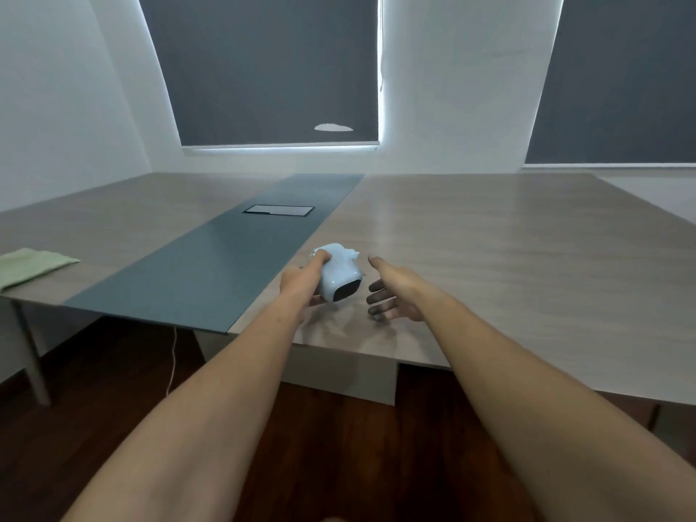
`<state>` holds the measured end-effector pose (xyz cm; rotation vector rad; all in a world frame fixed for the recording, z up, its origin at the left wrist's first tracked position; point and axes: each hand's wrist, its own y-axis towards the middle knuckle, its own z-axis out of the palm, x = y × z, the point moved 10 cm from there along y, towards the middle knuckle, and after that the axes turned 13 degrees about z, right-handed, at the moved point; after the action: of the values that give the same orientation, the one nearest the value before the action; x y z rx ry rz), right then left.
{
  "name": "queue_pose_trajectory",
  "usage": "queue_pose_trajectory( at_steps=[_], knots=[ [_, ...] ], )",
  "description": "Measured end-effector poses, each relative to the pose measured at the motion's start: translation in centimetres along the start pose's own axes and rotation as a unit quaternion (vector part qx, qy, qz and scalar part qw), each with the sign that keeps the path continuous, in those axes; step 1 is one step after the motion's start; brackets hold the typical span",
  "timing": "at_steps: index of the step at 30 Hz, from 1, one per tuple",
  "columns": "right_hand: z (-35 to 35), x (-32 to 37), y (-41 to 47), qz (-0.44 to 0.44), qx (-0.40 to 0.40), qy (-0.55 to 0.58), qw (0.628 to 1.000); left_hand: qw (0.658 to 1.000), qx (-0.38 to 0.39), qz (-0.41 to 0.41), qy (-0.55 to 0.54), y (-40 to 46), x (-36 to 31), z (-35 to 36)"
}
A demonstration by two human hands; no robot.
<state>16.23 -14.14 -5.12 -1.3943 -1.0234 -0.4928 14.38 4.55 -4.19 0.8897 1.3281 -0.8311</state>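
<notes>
A small white rounded device [341, 271] with a dark oval face on its near end is held just above the wooden table [508, 250], near the front edge. My left hand [305, 280] grips it from the left side, thumb up along its top. My right hand [391, 292] hovers a little to the right of the device, fingers spread and relaxed, holding nothing and not touching it.
A dark grey strip [211, 269] runs down the table's middle with a rectangular cable hatch [278, 210]. A folded green cloth [30, 263] lies at the left edge. Two windows with dark blinds are behind. A white cable [174, 356] hangs under the table.
</notes>
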Motion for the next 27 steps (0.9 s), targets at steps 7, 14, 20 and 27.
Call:
queue_pose_trajectory(
  at_steps=[7,14,20,27],
  knots=[
    [0.4,0.2,-0.9,-0.027,0.078,0.079,0.993,0.997,0.061,0.012,-0.041,-1.5,-1.4,2.6],
    [-0.7,0.2,-1.0,-0.056,0.099,0.128,0.985,0.995,0.087,0.028,-0.047,-1.8,-2.3,3.9],
    [-3.3,-0.6,-0.2,-0.058,0.059,0.201,0.976,0.995,0.084,0.035,-0.042,-1.6,-2.1,4.1],
    [-9.1,-2.3,0.4,-0.045,-0.037,0.259,0.964,0.994,0.085,0.065,0.008,-0.7,-1.5,4.9]
  ],
)
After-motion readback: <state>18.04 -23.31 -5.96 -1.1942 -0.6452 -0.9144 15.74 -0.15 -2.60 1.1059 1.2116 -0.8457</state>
